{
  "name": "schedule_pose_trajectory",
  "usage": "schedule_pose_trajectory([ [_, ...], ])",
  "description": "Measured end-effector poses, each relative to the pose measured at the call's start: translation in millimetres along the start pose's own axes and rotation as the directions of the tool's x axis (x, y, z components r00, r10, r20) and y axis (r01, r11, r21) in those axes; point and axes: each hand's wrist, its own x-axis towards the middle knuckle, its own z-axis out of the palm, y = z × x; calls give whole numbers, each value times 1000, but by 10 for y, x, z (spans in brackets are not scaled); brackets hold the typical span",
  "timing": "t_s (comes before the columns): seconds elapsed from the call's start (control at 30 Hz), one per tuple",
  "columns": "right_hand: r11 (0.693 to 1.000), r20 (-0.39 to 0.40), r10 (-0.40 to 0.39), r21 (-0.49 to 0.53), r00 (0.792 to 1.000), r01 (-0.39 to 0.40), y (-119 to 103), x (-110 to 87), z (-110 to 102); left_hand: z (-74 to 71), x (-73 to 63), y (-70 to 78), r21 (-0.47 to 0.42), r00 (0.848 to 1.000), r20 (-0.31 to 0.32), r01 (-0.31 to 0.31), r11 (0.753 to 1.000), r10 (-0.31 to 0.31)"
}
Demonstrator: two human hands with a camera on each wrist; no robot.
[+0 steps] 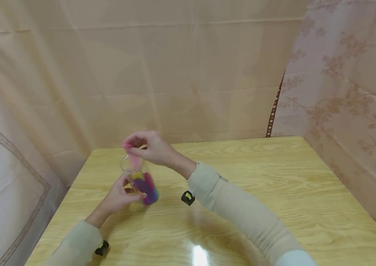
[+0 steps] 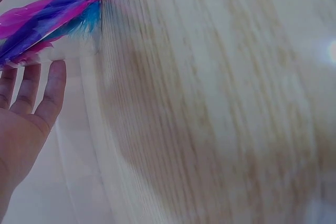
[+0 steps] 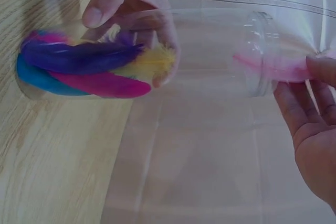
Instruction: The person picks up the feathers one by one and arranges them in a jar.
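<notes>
A clear cylindrical jar [image 3: 210,51] stands tilted on the table, its open mouth upward in the head view. My left hand [image 1: 121,194] holds it around the lower side, thumb and fingers on either side of the wall. Inside, near the bottom, lie a purple feather [image 3: 79,59], a magenta feather [image 3: 105,85], a blue feather [image 3: 42,77] and a yellow feather [image 3: 157,62]. Over the mouth, my right hand [image 1: 156,149] pinches a light pink feather [image 3: 289,70] between thumb and fingers. That feather's far end reaches through the rim into the jar.
The wood-grain table [image 1: 257,177] extends to the right of the jar. Beige cloth [image 1: 181,74] hangs behind it, and a flowered curtain [image 1: 351,85] hangs at the right. A small black device [image 1: 188,198] with a yellow mark shows beside the right sleeve.
</notes>
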Motion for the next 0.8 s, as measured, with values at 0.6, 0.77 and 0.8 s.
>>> schedule_pose_trajectory([
  [0.6, 1000, -3, 10, 11, 1000, -10, 36, -17, 43, -14, -25, 61, 20, 1000, 16, 20, 1000, -20],
  [0.77, 1000, -3, 5, -3, 1000, -5, 33, -26, 36, -17, -17, 47, 18, 1000, 19, 10, 1000, -10],
  [0.8, 1000, 1, 2, -7, 1000, -2, 34, -26, 33, -16, -17, 50, 17, 1000, 20, 9, 1000, -10],
])
